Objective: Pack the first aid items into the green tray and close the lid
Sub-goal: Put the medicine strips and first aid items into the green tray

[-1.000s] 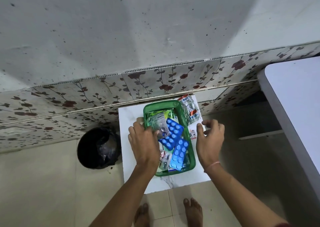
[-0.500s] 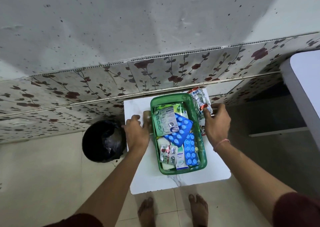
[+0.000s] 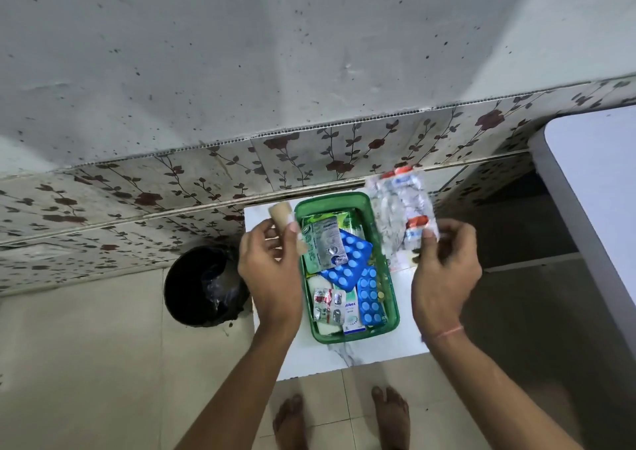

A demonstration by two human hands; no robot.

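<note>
Tray (image 3: 345, 199) first: green plastic, open-topped, sitting on a small white table (image 3: 378, 350) that's pushed up against the floral wall panel. Everything else I'll place off the tray. Inside it, toward the far end, there's a silver blister strip (image 3: 325, 243) lying over a green packet (image 3: 339, 219). Two blue pill strips (image 3: 349, 266) run from the middle down the right side, one partly over the other. At the near end, a small red-and-silver strip (image 3: 327, 304) sits beside a white box with blue print (image 3: 352, 315).

Left hand (image 3: 272, 277) is above the tray's left rim, fingers pinched round a beige roll (image 3: 284, 224), looks like bandage, lifted off the table. Right hand (image 3: 444, 274) is just off the tray's right rim, thumb and fingers gripping a crinkly clear pouch of red-and-white packets (image 3: 402, 214), which hangs above the tray's far right corner. It's blurry, so I can't read any of it.

Left of the tray, down on the floor, there's a black bin (image 3: 203, 286). Can't spot a lid anywhere in view. Bare feet show on the tiles below the table's near edge.
</note>
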